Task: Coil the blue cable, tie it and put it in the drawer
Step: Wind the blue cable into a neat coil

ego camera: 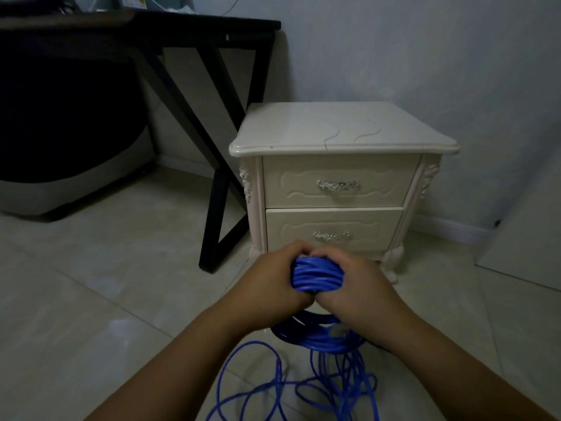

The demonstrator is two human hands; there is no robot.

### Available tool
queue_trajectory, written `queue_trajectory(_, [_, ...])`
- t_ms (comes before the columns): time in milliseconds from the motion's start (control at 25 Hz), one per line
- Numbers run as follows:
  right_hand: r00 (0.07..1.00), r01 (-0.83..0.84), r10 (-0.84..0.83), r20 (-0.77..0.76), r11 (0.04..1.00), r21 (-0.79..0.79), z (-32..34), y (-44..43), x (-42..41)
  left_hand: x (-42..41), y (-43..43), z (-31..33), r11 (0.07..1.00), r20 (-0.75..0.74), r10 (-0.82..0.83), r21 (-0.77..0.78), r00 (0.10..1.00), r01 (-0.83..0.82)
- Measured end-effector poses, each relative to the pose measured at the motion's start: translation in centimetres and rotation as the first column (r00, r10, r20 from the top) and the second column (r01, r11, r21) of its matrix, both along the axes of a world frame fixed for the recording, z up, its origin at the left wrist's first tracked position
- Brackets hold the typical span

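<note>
A blue cable point(315, 275) is wound into a thick coil held up in front of the nightstand. My left hand point(273, 281) grips the coil's left side and my right hand point(361, 287) grips its right side, fingers curled over the top. The coil's lower loop hangs below my hands, with a clear plug on it. More of the same cable lies loose in tangled loops on the floor between my forearms. The cream nightstand point(343, 129) has an upper drawer point(337, 165) and a lower drawer point(331, 220), both closed, each with a silver handle.
A black desk point(188, 25) with crossed legs stands left of the nightstand. A dark chair back point(66, 110) fills the far left. A pale board point(528, 238) leans on the right wall. The floor is pale tile point(106, 299).
</note>
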State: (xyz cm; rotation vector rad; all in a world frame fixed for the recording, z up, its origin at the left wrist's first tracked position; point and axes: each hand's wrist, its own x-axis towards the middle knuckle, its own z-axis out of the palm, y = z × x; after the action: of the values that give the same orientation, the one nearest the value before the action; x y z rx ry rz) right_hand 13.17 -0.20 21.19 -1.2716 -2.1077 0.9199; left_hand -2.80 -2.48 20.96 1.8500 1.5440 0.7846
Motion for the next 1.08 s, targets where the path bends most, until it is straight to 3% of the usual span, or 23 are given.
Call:
queue_trajectory(120, [0.999, 0.012, -0.015, -0.037, 0.997, -0.082, -0.1, 0.6, -0.4, 0.7, 0.5, -0.8, 0.987, -0.010, 0.139, 0.079, 0.990, -0.138])
queue_trajectory(280, [0.954, -0.027, -0.074, -0.290, 0.944, -0.329, 0.1, 2.2, -0.2, 1.1, 1.7, -0.9, 0.943, 0.283, 0.330, -0.069, 0.900, -0.324])
queue_trajectory(400, [0.820, -0.037, -0.220, -0.528, 0.901, -0.432, -0.1, 2.6, -0.5, 1.2, 1.6, -0.8, 0.890, 0.498, 0.455, -0.237, 0.738, -0.389])
queue_trajectory(560, [0.751, 0.004, -0.307, -0.585, 0.887, -0.461, -1.6, 2.3, -1.2, 1.4, 2.4, -0.9, 0.825, 0.684, 0.553, -0.369, 0.476, -0.428])
queue_trajectory(680, [0.655, -0.012, -0.427, -0.623, 0.819, -0.574, -2.8, 1.9, -1.8, 1.6, 2.7, -1.7, 0.828, 0.794, 0.546, -0.465, 0.267, -0.312])
queue_trajectory(760, [0.578, -0.043, -0.489, -0.653, 0.782, -0.622, -2.8, 2.2, -1.5, 2.0, 2.2, -1.9, 0.862, 0.804, 0.506, -0.475, 0.312, -0.176])
queue_trajectory(840, [0.564, 0.011, -0.494, -0.662, 0.806, -0.592, -2.0, 2.9, -0.6, 1.8, 1.8, -1.2, 0.895, 0.748, 0.420, -0.435, 0.514, -0.099])
queue_trajectory(880, [0.617, 0.074, -0.466, -0.634, 0.836, -0.543, -1.5, 3.2, -0.1, 1.4, 1.7, -0.6, 0.912, 0.709, 0.358, -0.405, 0.607, -0.065])
queue_trajectory(960, [0.796, 0.175, -0.361, -0.485, 0.905, -0.387, -0.4, 3.4, 0.5, 0.0, 1.6, 0.5, 0.937, 0.691, 0.238, -0.349, 0.683, 0.026])
queue_trajectory(1040, [0.946, 0.173, -0.221, -0.238, 0.963, -0.208, 0.1, 2.9, 0.6, -0.9, 1.4, 1.2, 0.947, 0.645, 0.108, -0.299, 0.757, 0.119])
queue_trajectory(1080, [0.983, 0.132, -0.147, -0.114, 0.983, -0.125, 0.2, 2.5, 0.4, -0.9, 1.3, 1.1, 0.954, 0.542, 0.033, -0.266, 0.839, 0.134])
